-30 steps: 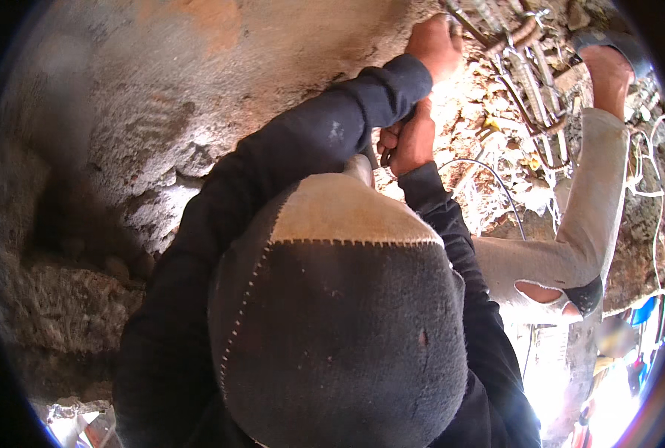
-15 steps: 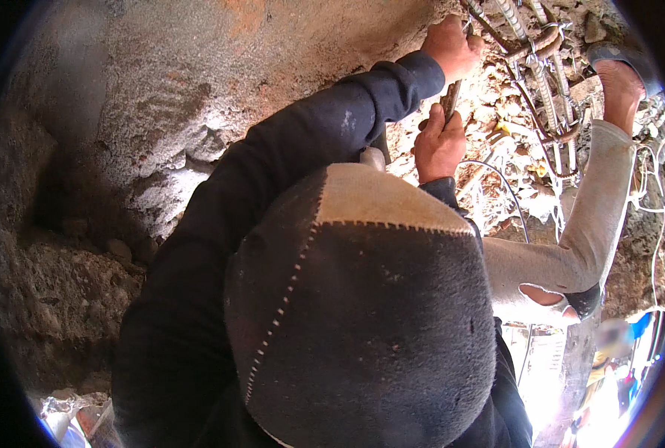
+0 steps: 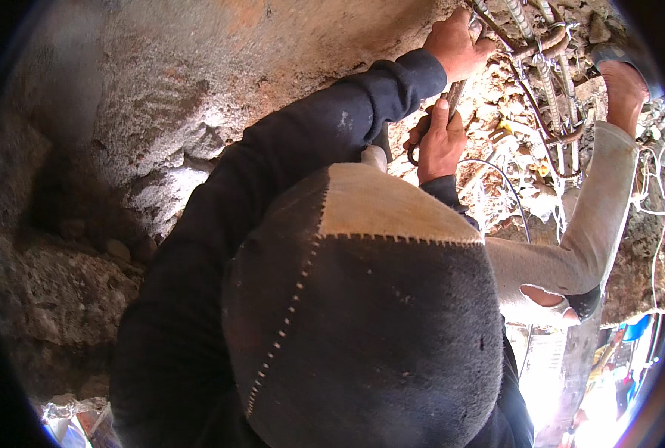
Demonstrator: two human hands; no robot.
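My left hand point(image 3: 459, 48) is closed round the upper part of a slim metal bar point(image 3: 457, 94), close to the rough wall. Below it, my right hand point(image 3: 442, 147) grips the lower part, its thumb pointing up along the metal. A dark curved piece point(image 3: 412, 154) shows at the right hand's fingers; whether it belongs to the bar cannot be made out. The dark-sleeved left arm point(image 3: 317, 119) reaches up from the lower left. A dark cap with a tan panel point(image 3: 370, 321) fills the middle and hides most of the right arm.
Tied ribbed steel rods point(image 3: 545, 89) stand over broken rubble at the upper right. A bent leg in torn grey trousers point(image 3: 601, 201) lies at the right. A thin dark cable point(image 3: 508, 187) and white wires point(image 3: 652, 175) hang nearby. A rough wall point(image 3: 160, 97) rises at the left.
The left hand has shifted slightly right, and more metal shows at its fingers. The right hand has turned a little, and the dark curved piece now stands out on its left.
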